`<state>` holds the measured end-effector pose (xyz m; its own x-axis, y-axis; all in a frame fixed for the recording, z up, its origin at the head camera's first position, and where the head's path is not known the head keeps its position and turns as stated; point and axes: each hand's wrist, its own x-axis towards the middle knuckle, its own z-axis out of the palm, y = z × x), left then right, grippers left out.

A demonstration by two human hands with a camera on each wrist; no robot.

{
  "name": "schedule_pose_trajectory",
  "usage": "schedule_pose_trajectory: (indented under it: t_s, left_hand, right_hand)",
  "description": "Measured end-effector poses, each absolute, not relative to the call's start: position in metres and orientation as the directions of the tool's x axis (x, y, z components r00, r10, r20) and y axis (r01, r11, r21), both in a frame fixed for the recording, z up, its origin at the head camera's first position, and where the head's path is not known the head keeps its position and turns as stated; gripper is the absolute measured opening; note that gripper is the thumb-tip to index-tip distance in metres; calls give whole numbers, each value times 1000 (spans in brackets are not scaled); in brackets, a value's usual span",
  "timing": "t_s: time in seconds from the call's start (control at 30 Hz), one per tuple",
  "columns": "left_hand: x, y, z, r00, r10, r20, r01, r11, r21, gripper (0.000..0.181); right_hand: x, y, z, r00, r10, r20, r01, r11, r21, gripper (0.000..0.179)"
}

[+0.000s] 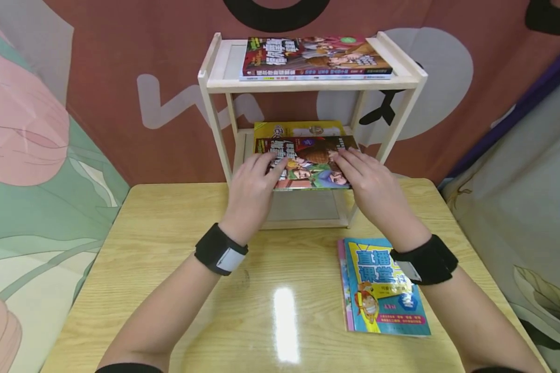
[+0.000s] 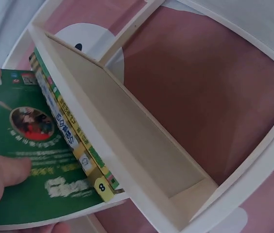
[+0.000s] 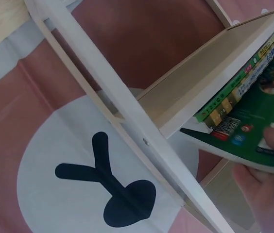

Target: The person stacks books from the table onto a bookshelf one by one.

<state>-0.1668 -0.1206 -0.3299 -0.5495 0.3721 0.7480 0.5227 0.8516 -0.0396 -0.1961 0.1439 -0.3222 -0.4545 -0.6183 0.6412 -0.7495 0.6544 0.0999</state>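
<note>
Both hands hold a comic-style book (image 1: pixel 308 168) by its two sides, at the front of the middle shelf of a small white wooden rack (image 1: pixel 205 103). My left hand (image 1: pixel 252 189) grips its left side and my right hand (image 1: pixel 373 184) its right side. Fingers lie on the illustrated cover; in the wrist views each thumb presses the green back cover (image 2: pixel 54 160). Behind and partly under this book, a yellow book (image 1: pixel 298 127) lies on the shelf. The left wrist view shows the stacked spines (image 2: pixel 74 131) at the shelf edge.
On the rack's top shelf lie stacked books (image 1: pixel 317 57). A stack with a blue book (image 1: pixel 387 311) on top lies on the wooden table (image 1: pixel 177 300), under the right forearm. Printed cloth (image 1: pixel 135 145) hangs behind the rack.
</note>
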Motion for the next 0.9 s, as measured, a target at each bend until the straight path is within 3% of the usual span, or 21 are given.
schedule_pose_trajectory:
  t_s: [0.13, 0.23, 0.37, 0.53, 0.67, 0.9]
  left_hand:
    - [-169, -127, -329, -631, 353, 691, 516, 856, 34, 38]
    - [-166, -135, -328, -679, 357, 641, 539, 836, 105, 48]
    - [-166, -147, -328, -646, 401, 649, 637, 752, 169, 52]
    - [-167, -158, -329, -598, 408, 690, 724, 643, 248, 47]
    - [-168, -160, -330, -631, 376, 678, 718, 614, 328, 40]
    - [-175, -157, -336, -712, 309, 630, 635, 667, 390, 35]
  right_hand:
    - [-200, 146, -319, -546, -633, 549, -758, 652, -2, 54]
    - [-203, 151, -319, -564, -641, 521, -775, 628, -68, 60]
    - [-206, 158, -320, -532, -659, 531, -812, 576, -98, 67]
    - [-207, 160, -321, -523, -656, 544, -828, 542, -142, 54]
    - [-209, 160, -322, -549, -633, 546, -812, 558, -170, 50]
    - [-218, 157, -324, -662, -614, 430, -734, 647, -207, 49]
